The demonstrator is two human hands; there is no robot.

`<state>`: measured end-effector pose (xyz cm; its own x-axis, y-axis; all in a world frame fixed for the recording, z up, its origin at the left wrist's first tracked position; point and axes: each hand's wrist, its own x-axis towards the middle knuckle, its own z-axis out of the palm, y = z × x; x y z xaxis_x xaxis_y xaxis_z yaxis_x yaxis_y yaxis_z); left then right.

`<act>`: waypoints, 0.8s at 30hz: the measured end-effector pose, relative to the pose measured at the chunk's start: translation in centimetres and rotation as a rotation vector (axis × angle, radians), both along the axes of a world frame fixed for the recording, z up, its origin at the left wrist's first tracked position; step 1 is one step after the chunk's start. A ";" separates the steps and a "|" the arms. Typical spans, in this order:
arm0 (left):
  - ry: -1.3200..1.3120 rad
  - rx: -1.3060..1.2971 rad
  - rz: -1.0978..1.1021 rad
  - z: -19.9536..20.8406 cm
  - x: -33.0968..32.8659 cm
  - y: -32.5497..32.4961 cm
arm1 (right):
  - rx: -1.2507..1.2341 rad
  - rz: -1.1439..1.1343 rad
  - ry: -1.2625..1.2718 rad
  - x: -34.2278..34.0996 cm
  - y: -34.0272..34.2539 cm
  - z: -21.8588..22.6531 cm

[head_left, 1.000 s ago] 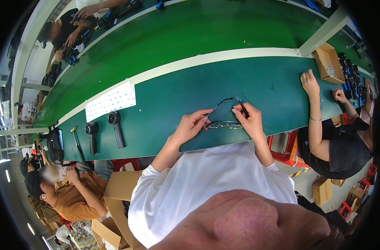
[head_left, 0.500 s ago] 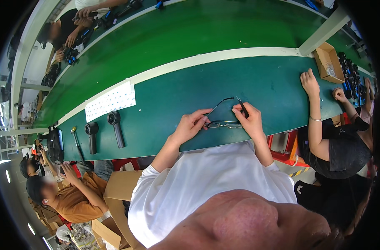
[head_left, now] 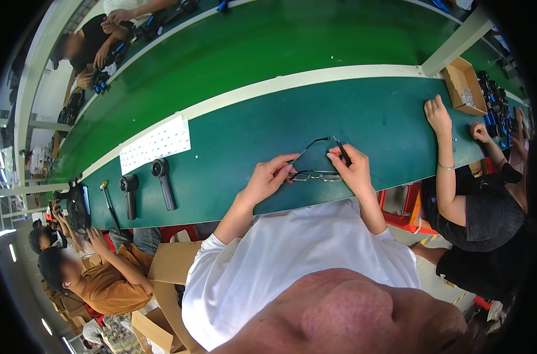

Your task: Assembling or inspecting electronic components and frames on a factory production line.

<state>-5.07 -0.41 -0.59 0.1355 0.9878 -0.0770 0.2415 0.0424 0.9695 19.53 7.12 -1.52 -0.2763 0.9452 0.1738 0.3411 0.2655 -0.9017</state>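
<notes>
Just above the near edge of the table, a pair of eyeglasses [head_left: 321,176] with a thin dark frame is held between my two hands. My left hand [head_left: 269,178] is closed on the frame's left end, and one temple arm sticks up to the right from its fingers. In my right hand [head_left: 356,171] is a slim black pair of tweezers [head_left: 342,152], gripped with the tips pointing up and away. That hand's thumb is close to the right end of the glasses; whether it touches them I cannot tell.
Two dark handheld fans [head_left: 161,169] and a hammer-like tool [head_left: 107,200] lie on the left beside a white sheet [head_left: 155,144]. A co-worker's forearm [head_left: 445,147] rests on the right, near a cardboard box [head_left: 462,88] of small clear pieces. Behind a pale rail runs a green surface [head_left: 315,41].
My hands, the glasses and the tweezers hold nearly the same place. At left, a co-worker's hand has risen slightly. At lower right, a person in black behind the neighbour has shifted, showing a leg.
</notes>
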 end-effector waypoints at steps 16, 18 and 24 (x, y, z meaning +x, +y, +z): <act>0.041 0.035 -0.014 0.0 -0.2 0.1 | 0.012 -0.011 0.013 -0.2 0.0 -0.1; 0.035 0.045 -0.014 0.1 -0.2 0.2 | 0.001 -0.025 0.008 -0.3 0.1 0.0; 0.018 0.039 0.047 -0.8 0.0 -0.1 | 0.014 0.047 0.037 0.2 0.3 -0.1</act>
